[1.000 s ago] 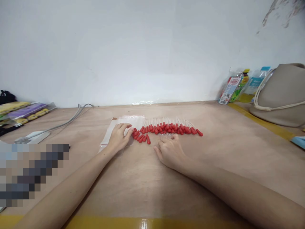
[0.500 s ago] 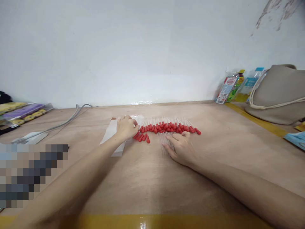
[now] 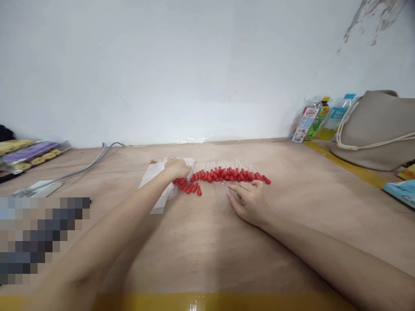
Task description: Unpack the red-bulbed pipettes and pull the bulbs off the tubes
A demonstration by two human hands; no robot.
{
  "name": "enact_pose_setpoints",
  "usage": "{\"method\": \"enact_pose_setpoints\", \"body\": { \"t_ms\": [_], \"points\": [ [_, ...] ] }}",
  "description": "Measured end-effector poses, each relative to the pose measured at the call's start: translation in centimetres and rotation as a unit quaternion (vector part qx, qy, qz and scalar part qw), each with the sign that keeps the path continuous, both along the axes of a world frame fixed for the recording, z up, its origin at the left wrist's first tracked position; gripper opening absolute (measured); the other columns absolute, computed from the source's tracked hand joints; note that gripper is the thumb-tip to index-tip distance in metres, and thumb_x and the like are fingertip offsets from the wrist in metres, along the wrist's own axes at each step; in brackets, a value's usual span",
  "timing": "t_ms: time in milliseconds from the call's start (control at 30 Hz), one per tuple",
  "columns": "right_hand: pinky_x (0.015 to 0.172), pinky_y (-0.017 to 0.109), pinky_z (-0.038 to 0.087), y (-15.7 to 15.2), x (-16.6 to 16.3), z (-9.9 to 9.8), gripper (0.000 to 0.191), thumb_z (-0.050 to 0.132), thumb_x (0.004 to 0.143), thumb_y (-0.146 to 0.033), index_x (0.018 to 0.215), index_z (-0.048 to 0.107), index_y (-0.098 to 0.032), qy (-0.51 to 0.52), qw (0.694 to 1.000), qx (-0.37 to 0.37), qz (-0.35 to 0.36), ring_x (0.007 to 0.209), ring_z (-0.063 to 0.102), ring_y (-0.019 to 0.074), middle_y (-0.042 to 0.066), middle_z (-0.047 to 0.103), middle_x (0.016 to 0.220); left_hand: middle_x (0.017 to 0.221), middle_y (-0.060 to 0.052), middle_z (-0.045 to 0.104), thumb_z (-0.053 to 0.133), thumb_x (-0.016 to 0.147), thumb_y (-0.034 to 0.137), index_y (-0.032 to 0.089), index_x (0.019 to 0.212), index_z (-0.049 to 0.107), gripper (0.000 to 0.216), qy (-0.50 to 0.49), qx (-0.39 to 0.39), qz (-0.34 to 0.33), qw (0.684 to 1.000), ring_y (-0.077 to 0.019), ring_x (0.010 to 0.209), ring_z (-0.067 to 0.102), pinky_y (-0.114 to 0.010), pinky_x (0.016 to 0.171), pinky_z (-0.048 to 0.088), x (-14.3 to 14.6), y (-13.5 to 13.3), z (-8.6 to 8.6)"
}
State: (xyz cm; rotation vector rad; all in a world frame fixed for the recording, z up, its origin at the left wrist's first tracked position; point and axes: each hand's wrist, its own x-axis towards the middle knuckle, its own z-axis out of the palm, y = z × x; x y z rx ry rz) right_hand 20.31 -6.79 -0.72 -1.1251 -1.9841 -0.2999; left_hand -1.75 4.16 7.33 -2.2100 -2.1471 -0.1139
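Observation:
Several glass droppers with red rubber bulbs (image 3: 227, 174) lie side by side in a row on the table, their clear tubes pointing toward the wall. More clear glass tubes (image 3: 221, 196) lie on the near side of the row. My left hand (image 3: 177, 167) is curled over a white sheet or bag (image 3: 152, 175), its fingertips hidden behind the hand. Beneath and beside it is a smaller cluster of red-bulbed droppers (image 3: 191, 188). My right hand (image 3: 249, 199) rests at the right edge of the near tubes, thumb and forefinger apart.
Drink bottles (image 3: 306, 123) and a grey-beige bag (image 3: 369, 129) stand at the back right. A grey cable (image 3: 87, 166) runs across the left side, near yellow and purple packs (image 3: 30, 153). Yellow tape (image 3: 155, 300) lines the front edge. A blurred-out patch covers the lower left.
My left hand has curled over more, and more red bulbs show beneath it at the left. The right hand stays nearly in place, its thumb slightly farther right over the tubes.

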Motion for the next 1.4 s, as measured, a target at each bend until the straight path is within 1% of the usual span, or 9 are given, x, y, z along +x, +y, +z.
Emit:
{"method": "enact_pose_setpoints", "body": {
  "t_ms": [167,267,367,500,667,867,1033,1167,1400],
  "points": [
    [0.078,0.038,0.036,0.2,0.4,0.5,0.04,0.05,0.081,-0.03,0.118,0.048,-0.016,0.067,0.997,0.01,-0.02,0.089,0.052,0.0213,0.01,0.055,0.097,0.094,-0.01,0.06,0.034,0.086,0.028,0.014,0.092,0.052,0.024,-0.039,0.087,-0.114,0.989,-0.0213,0.089,0.055,-0.032,0.075,0.042,-0.3,-4.2,0.5],
    [0.085,0.041,0.039,0.1,0.9,0.9,0.059,0.052,0.079,-0.035,0.131,0.031,-0.015,0.101,0.994,0.051,0.008,0.107,0.044,0.0267,0.016,0.046,0.115,0.076,-0.003,0.059,0.031,0.09,0.029,0.017,0.09,0.047,0.019,-0.153,0.082,-0.285,0.943,-0.0157,0.07,0.055,-0.028,0.066,0.044,-0.6,-7.3,-1.3],
    [0.089,0.041,0.039,0.0,1.3,1.2,0.059,0.054,0.078,-0.037,0.13,0.034,-0.017,0.072,0.993,0.078,0.056,0.11,0.043,0.0268,0.015,0.046,0.117,0.083,-0.003,0.056,0.037,0.089,0.027,0.018,0.088,0.047,0.014,-0.187,0.113,-0.349,0.911,-0.0148,0.075,0.054,-0.028,0.068,0.044,-0.9,-9.1,-3.9],
    [0.084,0.038,0.036,0.0,1.0,1.1,0.039,0.055,0.079,-0.034,0.115,0.052,-0.02,-0.011,0.993,0.067,0.101,0.098,0.051,0.0216,0.008,0.06,0.102,0.091,-0.005,0.054,0.044,0.087,0.023,0.018,0.098,0.048,0.012,-0.22,0.163,-0.371,0.887,-0.0142,0.083,0.052,-0.028,0.074,0.045,-1.2,-9.8,-6.2],
    [0.083,0.038,0.03,0.1,0.3,0.8,0.023,0.054,0.081,-0.034,0.099,0.063,-0.023,-0.047,0.993,0.039,0.099,0.079,0.052,0.0155,0.002,0.065,0.08,0.091,-0.004,0.053,0.047,0.086,0.022,0.019,0.097,0.053,0.013,-0.222,0.172,-0.378,0.882,-0.0133,0.084,0.052,-0.027,0.075,0.045,-0.8,-10.0,-6.8],
    [0.085,0.038,0.026,0.0,-0.2,0.8,0.022,0.052,0.083,-0.035,0.096,0.064,-0.022,-0.072,0.991,0.023,0.114,0.074,0.05,0.0147,0.0,0.063,0.069,0.089,-0.005,0.054,0.047,0.086,0.021,0.016,0.091,0.053,0.01,-0.217,0.168,-0.392,0.878,-0.0121,0.078,0.052,-0.024,0.069,0.046,0.2,-10.9,-6.1],
    [0.077,0.034,0.028,0.1,-0.9,0.6,0.023,0.047,0.086,-0.03,0.075,0.064,-0.019,-0.08,0.988,0.025,0.128,0.065,0.043,0.0125,-0.001,0.055,0.057,0.093,-0.005,0.057,0.05,0.085,0.022,0.016,0.098,0.054,0.015,-0.21,0.166,-0.434,0.86,-0.0131,0.084,0.052,-0.026,0.077,0.045,0.7,-10.7,-6.2],
    [0.069,0.03,0.028,0.1,-1.0,0.3,0.025,0.045,0.087,-0.028,0.074,0.063,-0.016,-0.071,0.981,0.009,0.181,0.063,0.04,0.0118,0.0,0.052,0.058,0.078,-0.003,0.058,0.048,0.086,0.022,0.016,0.089,0.058,0.012,-0.185,0.163,-0.479,0.843,-0.0127,0.074,0.05,-0.026,0.071,0.043,0.7,-10.2,-6.5],
    [0.064,0.028,0.029,0.0,-0.7,0.3,0.025,0.046,0.085,-0.023,0.069,0.062,-0.014,-0.06,0.97,0.013,0.234,0.061,0.038,0.0111,0.0,0.048,0.056,0.07,-0.004,0.053,0.04,0.089,0.023,0.014,0.078,0.058,0.023,-0.135,0.138,-0.491,0.849,-0.0142,0.07,0.045,-0.027,0.066,0.04,0.6,-10.2,-6.2]
  ]
}}
